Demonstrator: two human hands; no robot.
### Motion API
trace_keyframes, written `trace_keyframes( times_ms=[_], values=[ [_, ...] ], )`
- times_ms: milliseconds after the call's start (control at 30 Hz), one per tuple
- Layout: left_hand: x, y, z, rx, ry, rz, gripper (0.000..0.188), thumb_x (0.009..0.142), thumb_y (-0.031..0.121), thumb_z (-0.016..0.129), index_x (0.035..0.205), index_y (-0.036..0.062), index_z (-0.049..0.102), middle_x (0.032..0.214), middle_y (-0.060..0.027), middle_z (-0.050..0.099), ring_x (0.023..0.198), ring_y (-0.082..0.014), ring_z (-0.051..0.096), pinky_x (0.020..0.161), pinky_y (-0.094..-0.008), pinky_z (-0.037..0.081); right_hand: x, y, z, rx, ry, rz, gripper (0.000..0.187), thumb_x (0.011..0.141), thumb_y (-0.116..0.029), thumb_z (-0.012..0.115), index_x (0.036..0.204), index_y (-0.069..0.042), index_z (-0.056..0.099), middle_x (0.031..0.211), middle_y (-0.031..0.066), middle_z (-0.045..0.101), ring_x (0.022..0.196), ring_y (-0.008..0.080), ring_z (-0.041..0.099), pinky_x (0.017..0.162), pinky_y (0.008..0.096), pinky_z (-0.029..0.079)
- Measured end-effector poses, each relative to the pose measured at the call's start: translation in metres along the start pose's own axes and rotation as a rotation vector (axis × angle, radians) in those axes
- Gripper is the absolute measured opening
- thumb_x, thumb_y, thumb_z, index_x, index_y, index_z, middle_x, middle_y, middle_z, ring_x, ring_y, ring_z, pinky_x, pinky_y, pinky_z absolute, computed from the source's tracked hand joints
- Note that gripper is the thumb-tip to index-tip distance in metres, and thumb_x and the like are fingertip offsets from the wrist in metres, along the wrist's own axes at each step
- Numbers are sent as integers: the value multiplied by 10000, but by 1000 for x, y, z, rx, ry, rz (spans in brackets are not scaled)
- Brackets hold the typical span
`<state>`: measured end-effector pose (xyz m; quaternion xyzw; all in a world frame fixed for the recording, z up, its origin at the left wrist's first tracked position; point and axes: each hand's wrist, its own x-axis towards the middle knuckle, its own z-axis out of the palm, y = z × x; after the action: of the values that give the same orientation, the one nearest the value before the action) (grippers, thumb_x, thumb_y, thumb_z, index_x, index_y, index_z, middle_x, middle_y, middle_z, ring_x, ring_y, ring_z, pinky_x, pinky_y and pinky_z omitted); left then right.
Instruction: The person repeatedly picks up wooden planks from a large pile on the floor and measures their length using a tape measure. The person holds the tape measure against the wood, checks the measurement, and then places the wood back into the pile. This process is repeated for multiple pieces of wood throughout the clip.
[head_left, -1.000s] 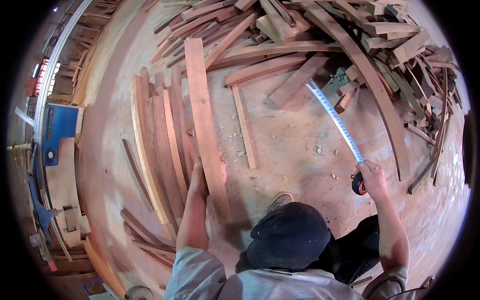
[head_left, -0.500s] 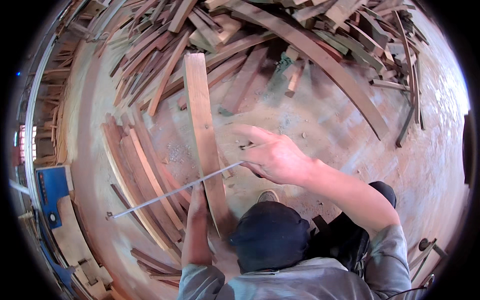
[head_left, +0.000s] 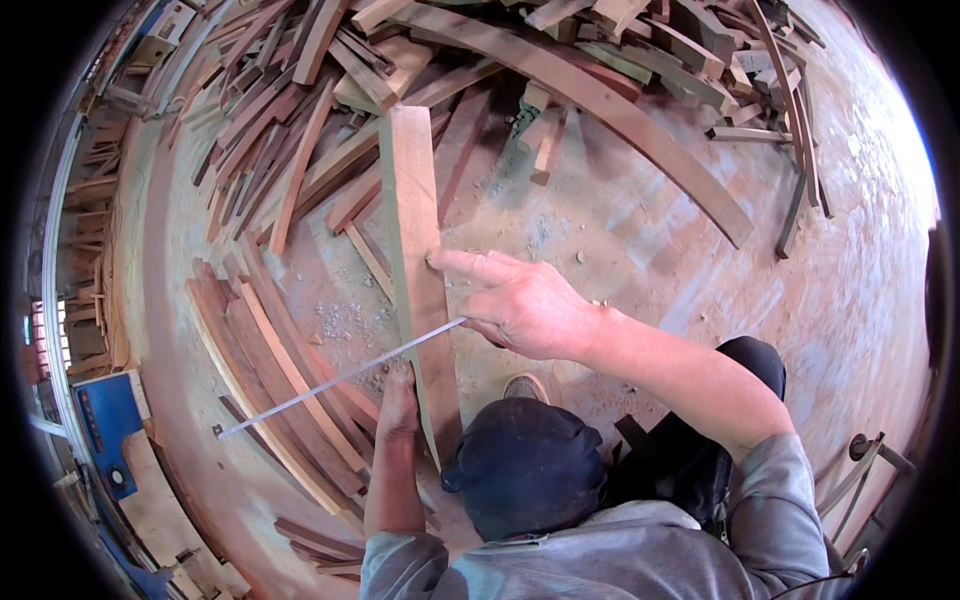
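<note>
A long wooden board [head_left: 420,210] rises in front of me, its far end lifted toward the wood pile. My left hand [head_left: 400,395] grips its left edge low down, with the fingers partly hidden. My right hand [head_left: 525,305] is closed on a tape measure, whose case is mostly hidden under the palm. The tape's thin pale blade [head_left: 330,383] runs out to the lower left, over the board, and ends in a small hook. My right index finger is stretched out, its tip at the board's right edge by a dark spot.
A large heap of wood offcuts [head_left: 300,130] fills the far side, with a long curved beam [head_left: 620,110] across it. Several curved boards [head_left: 290,370] lie on the floor at left. A blue machine panel [head_left: 110,430] stands at the left edge. My shoe [head_left: 525,387] is below.
My right index finger has come to the board's right edge. The board's far end appears slightly farther right, while the view has shifted. The tape blade stays extended.
</note>
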<state>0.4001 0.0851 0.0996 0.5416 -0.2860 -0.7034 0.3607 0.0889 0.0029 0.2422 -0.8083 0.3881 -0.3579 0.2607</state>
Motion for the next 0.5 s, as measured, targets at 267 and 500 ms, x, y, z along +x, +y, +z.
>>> trace_keyframes(
  times_ms=[267,500],
  values=[
    [-3,10,13,0,-52,-53,718,884,677,544,1189,28,573,886,-114,657,697,-217,649,586,-342,544,-4,-2,-4,34,37,4,33,761,-107,674,767,-97,644,1332,72,540,1066,252,618,706,378,573],
    [9,-25,-21,49,24,46,710,882,659,570,1203,25,570,916,-118,661,721,-209,656,602,-332,550,-14,-2,3,73,19,-16,47,779,-122,686,786,-88,654,1275,77,558,1037,265,626,718,383,568]
  ],
)
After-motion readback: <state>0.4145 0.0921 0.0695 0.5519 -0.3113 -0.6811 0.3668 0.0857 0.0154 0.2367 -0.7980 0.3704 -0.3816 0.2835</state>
